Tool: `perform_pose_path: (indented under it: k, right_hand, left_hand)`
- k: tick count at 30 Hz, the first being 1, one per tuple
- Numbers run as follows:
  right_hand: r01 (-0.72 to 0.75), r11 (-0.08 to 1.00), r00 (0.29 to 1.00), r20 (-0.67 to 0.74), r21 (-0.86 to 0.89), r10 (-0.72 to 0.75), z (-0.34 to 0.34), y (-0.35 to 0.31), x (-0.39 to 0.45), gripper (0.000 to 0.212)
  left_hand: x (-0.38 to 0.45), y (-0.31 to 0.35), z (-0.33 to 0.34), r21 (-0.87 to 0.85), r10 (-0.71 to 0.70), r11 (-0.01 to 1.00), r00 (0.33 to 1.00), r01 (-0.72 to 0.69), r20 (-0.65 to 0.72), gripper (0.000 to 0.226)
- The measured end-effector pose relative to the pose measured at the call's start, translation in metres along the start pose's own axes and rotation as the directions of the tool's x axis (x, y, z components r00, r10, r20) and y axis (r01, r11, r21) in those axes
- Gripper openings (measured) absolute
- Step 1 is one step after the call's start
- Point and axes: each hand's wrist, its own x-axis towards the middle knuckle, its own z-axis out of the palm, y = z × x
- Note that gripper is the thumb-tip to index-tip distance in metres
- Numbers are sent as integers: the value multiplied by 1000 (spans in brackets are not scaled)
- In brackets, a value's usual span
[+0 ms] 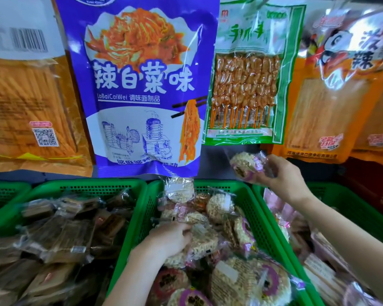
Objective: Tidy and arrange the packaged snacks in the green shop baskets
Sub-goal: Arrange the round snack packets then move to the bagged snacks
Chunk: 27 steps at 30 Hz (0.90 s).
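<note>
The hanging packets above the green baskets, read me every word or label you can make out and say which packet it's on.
"辣白菜味": large white characters on the purple packet.
"LaBaiCaiWei 调味面制品": small line under them, same packet.
"滋辣": orange packet with cartoon face, upper right.
Green skewer packet: brush lettering, too blurred to read.
Left orange packet: barcode and QR code only; print unreadable.
Basket snack wrappers: labels too blurred.

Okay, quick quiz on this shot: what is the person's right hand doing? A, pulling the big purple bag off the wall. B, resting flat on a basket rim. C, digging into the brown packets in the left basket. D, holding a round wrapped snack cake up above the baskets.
D: the right hand grips a round wrapped snack cake lifted clear above the middle green basket, below the green skewer pack.
</note>
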Motion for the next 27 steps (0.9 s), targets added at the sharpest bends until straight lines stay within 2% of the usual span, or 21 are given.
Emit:
perform_pose_path:
  k: [1, 2, 4, 5, 6, 8, 10, 12, 13, 14, 16, 18, 19, 20, 22, 25, 27]
  right_hand:
    - [-58, 997, 997, 55, 56, 55, 2, -1, 0, 31]
    - [-150, 969, 982, 140, 196, 124, 6, -2, 0, 25]
    - [-397, 776, 902, 363, 491, 232, 20, -10, -3, 8]
    - [-476, 686, 864, 438, 550, 248, 31, -15, -6, 5]
    - [-502, 676, 845, 471, 539, 253, 46, -17, -6, 5]
    - [-490, 739, 832, 500, 462, 239, 77, -23, -6, 8]
    - [-436, 827, 815, 546, 355, 195, 102, -29, 0, 13]
    - [-198, 973, 855, 505, 117, 114, 111, -30, 13, 27]
    - [-67, 998, 891, 450, -3, 61, 110, -28, 21, 39]
    - [17, 996, 903, 430, -84, 21, 106, -24, 27, 46]
    - [85, 981, 841, 541, -176, 24, 102, -9, 35, 57]
    - [53, 975, 712, 693, -216, 114, 105, 8, 34, 73]
    - [39, 970, 682, 716, -239, 149, 107, 16, 31, 81]
    - [27, 964, 691, 702, -264, 173, 109, 23, 29, 86]
    - [33, 946, 749, 635, -323, 190, 107, 33, 24, 86]
    - [81, 906, 874, 466, -416, 136, 86, 34, 15, 58]
    - [62, 892, 951, 299, -449, 84, 59, 27, 11, 43]
  left_hand:
    - [0, 2, 1, 6, -3, 1000, 1000, 3, -7, 43]
    - [0, 3, 1, 6, -5, 1000, 1000, 5, -12, 43]
    - [-1, 3, 1, 8, 1, 1000, 1000, -1, -13, 43]
    - [-2, 2, 0, 21, 6, 1000, 1000, -6, -6, 43]
    - [-1, -2, -1, 36, 2, 999, 1000, -2, 9, 44]
    - [-1, -7, -4, 55, -33, 998, 999, 33, 11, 41]
    - [-2, -5, -10, 56, -76, 995, 991, 83, -110, 28]
    - [2, 3, -16, 77, -41, 995, 955, 66, -293, 26]
    - [7, 10, -19, 101, 30, 995, 939, 5, -343, 32]
    - [13, 19, -22, 123, 100, 990, 939, -62, -330, 41]
    - [24, 35, -25, 148, 193, 974, 971, -172, -141, 57]
    - [37, 44, -25, 196, 135, 968, 982, -159, 131, 71]
    - [43, 44, -23, 255, 62, 960, 973, -119, 221, 80]
    - [46, 44, -23, 327, -10, 942, 963, -82, 269, 88]
    - [45, 46, -25, 434, -81, 899, 957, -51, 279, 95]
    - [48, 46, -24, 494, -107, 869, 956, -44, 273, 85]
    - [49, 43, -23, 522, -124, 853, 960, -25, 249, 83]
